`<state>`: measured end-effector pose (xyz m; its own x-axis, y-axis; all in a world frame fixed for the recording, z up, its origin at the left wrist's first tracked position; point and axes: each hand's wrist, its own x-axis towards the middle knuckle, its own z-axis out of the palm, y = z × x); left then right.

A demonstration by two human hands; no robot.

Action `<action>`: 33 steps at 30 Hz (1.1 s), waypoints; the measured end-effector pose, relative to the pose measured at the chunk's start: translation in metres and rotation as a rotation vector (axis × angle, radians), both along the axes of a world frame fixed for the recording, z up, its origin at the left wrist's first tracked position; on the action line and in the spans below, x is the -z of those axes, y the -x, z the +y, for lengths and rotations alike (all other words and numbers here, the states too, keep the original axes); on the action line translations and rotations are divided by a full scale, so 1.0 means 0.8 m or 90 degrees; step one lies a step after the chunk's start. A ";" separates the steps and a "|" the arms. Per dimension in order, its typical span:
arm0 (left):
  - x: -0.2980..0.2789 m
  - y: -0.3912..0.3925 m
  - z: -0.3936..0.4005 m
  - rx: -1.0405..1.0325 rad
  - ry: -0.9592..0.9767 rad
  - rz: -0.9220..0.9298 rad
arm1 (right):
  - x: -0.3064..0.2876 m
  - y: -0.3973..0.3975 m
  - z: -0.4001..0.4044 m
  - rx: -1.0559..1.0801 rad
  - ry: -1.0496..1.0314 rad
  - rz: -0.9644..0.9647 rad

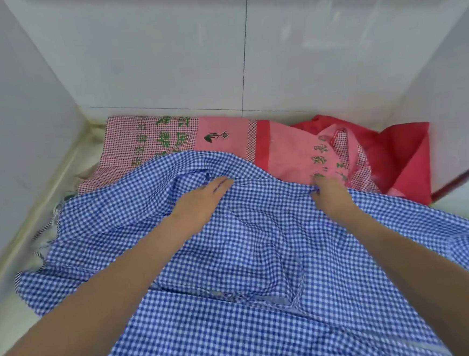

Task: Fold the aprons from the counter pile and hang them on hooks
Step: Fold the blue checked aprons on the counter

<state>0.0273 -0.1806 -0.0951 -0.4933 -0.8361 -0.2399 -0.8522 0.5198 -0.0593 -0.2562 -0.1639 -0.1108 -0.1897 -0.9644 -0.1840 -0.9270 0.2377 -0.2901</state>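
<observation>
A blue-and-white checked apron (247, 247) lies spread and rumpled over the counter, reaching toward me. My left hand (198, 201) rests flat on it with straight fingers, near a raised fold at its far edge. My right hand (328, 194) has its fingers curled into the apron's far right edge, gripping the cloth. Behind it lies a pink-and-red checked apron (151, 139) with green printed characters, and further right a pink apron (295, 150) lies over a plain red cloth (405, 153).
White tiled walls (162, 57) close the counter in at the back and on the left. The pale counter edge (34, 210) shows along the left wall. A dark red strip (460, 179) runs at the right edge.
</observation>
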 end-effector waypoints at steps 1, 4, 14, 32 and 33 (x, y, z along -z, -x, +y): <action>0.001 0.006 -0.012 -0.012 -0.023 -0.006 | -0.004 0.005 -0.003 -0.001 0.001 -0.006; 0.001 0.009 -0.040 -0.100 -0.084 -0.065 | -0.020 0.026 -0.004 -0.019 -0.051 -0.018; -0.006 0.000 -0.060 -0.044 -0.036 0.010 | -0.037 0.017 -0.035 -0.041 -0.086 -0.074; -0.079 0.052 -0.126 -0.042 -0.016 0.282 | -0.111 -0.095 -0.129 -0.307 0.199 -0.202; -0.087 0.053 -0.125 -0.049 0.023 0.262 | -0.119 -0.094 -0.123 -0.335 0.168 -0.162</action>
